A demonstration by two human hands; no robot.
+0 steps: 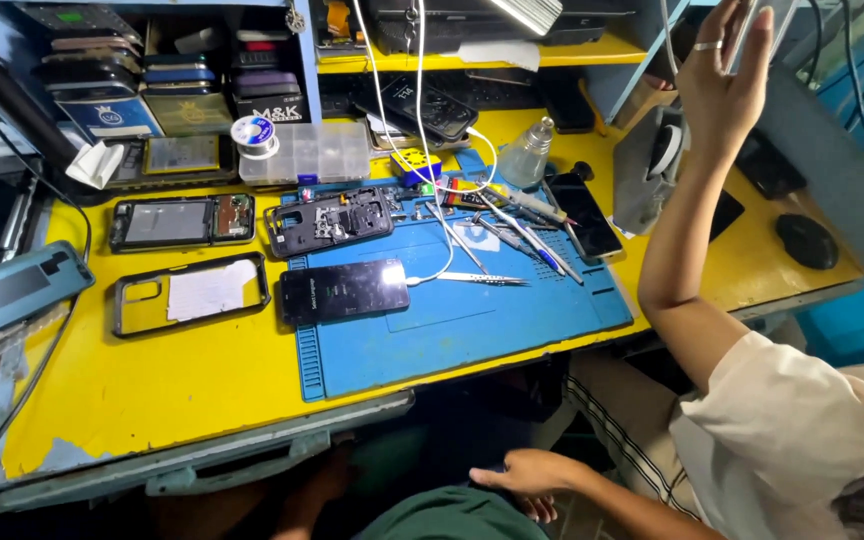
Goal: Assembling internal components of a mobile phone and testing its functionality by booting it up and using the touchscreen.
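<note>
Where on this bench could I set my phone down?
The yellow tabletop is bare along its front edge, below the clear case frame. The blue mat is free below the tweezers. Its back edge is crowded with tools.

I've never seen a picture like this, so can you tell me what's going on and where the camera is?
The camera sits on a person's head and looks down at a workbench, so you see what they see. The yellow table has a blue mat on it. On the mat lies a dark phone plugged into a white cable, with tweezers beside it and an opened phone behind it. A phone case lies on the table to the left. On the right, a person in a white sleeve lifts a raised hand holding something thin and flat. Another hand rests low by the knees, holding nothing; I can't tell whose it is.
</note>
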